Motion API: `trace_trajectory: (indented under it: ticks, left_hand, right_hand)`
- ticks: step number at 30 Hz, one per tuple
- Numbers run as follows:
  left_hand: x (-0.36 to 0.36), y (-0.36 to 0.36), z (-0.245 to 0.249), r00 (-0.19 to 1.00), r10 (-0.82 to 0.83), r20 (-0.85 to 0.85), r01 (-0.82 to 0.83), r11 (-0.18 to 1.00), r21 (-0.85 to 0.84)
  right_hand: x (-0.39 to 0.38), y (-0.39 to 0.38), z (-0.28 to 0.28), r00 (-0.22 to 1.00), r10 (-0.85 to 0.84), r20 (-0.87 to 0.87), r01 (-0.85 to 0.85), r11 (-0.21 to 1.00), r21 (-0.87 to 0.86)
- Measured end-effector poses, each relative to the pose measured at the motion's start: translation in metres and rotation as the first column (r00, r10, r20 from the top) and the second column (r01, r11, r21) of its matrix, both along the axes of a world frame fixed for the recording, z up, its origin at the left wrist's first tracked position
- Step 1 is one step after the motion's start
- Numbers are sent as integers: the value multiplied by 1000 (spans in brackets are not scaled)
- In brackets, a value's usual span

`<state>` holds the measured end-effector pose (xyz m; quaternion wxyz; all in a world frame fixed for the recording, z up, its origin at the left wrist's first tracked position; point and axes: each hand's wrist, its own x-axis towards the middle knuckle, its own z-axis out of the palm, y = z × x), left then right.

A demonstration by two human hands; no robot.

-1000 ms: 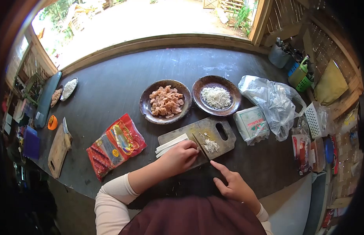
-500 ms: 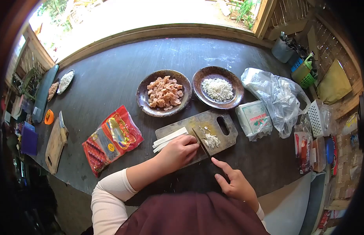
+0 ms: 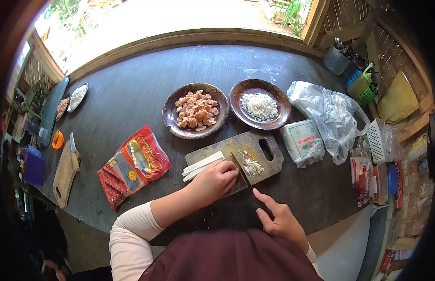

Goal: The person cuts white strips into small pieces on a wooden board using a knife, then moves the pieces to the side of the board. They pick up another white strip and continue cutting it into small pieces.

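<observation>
My left hand [image 3: 219, 178] presses curled fingers onto long white strips [image 3: 204, 165] of food lying on a wooden cutting board [image 3: 217, 143]. The kind of food is not clear. My right hand [image 3: 282, 220] grips a knife [image 3: 241, 169], its handle mostly hidden by the fingers, and the blade stands right beside my left fingertips. Beyond the blade, a small heap of thin white shreds [image 3: 253, 167] rests on the board. Behind the board are a brown plate [image 3: 236, 110] with more white shreds and another plate [image 3: 169, 125] heaped with pinkish-brown slices.
A red food packet [image 3: 154, 161] lies left of the board; further left are a second board [image 3: 63, 180] with a knife on it and an orange bowl [image 3: 58, 139]. To the right sit a printed white packet [image 3: 302, 143], a plastic bag [image 3: 332, 117] and a white basket [image 3: 376, 140].
The knife blade has shifted very slightly beside my left fingers, which stay on the strips. At the lower left edge, a dark sleeve and a bit of skin of another person have come into view.
</observation>
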<state>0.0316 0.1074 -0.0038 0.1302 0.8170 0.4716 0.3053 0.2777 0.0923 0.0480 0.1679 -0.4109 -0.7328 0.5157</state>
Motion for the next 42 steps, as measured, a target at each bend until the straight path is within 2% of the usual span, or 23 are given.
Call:
trace_trajectory:
  ticks: [3, 8, 15, 17, 20, 22, 24, 25, 27, 30, 33, 35, 36, 38, 42]
  left_hand:
    - [1, 0, 0, 1000, 8, -27, -8, 1000, 10]
    - [3, -1, 3, 998, 15, -57, -14, 1000, 11]
    - [2, 0, 1, 998, 8, -61, -6, 999, 32]
    - [3, 0, 0, 998, 9, -59, -8, 1000, 28]
    - [3, 0, -1, 998, 11, -65, -10, 1000, 23]
    - [4, 0, 0, 997, 8, -71, -6, 1000, 22]
    - [6, -2, 6, 983, 18, -182, -16, 1000, 14]
    - [8, -3, 6, 983, 15, -181, -13, 1000, 13]
    - [13, -6, 6, 974, 72, -216, -74, 997, -2]
    - [12, -7, 8, 977, 55, -205, -66, 997, -48]
    - [8, -4, 7, 987, 32, -160, -46, 995, -84]
    - [7, -3, 5, 986, 19, -165, -31, 997, -71]
    - [6, -3, 5, 985, 6, -171, -16, 998, -57]
    - [7, -2, 7, 987, 9, -162, -20, 998, -67]
    - [6, -1, 4, 992, 16, -124, -21, 999, -41]
  right_hand:
    - [-2, -2, 0, 1000, -6, 15, 5, 998, 62]
    - [0, -6, -15, 998, 7, -60, 6, 977, 215]
    - [-2, -9, -8, 997, -12, -81, 30, 973, 229]
    - [-5, -7, 9, 997, -37, 73, 35, 999, 18]
    - [-6, -3, 2, 999, -45, -15, 46, 998, 40]
    - [-10, 0, 5, 999, -50, 16, 50, 999, 17]
    - [-12, 1, 7, 997, -59, 47, 59, 998, -6]
    - [-12, 0, 7, 996, -62, 60, 63, 998, -14]
    - [-11, -5, 8, 995, -70, 73, 71, 997, -23]
    - [-5, -12, 8, 996, -54, 69, 49, 996, 70]
    - [-2, -13, 8, 996, -73, 43, 72, 997, 34]
    - [-8, -9, 13, 986, -85, 146, 96, 993, -70]
    - [-8, -10, 11, 986, -88, 144, 99, 993, -69]
    - [-8, -7, 4, 994, -94, 58, 97, 994, -48]
    - [-8, -10, 1, 993, -111, 35, 111, 994, -13]
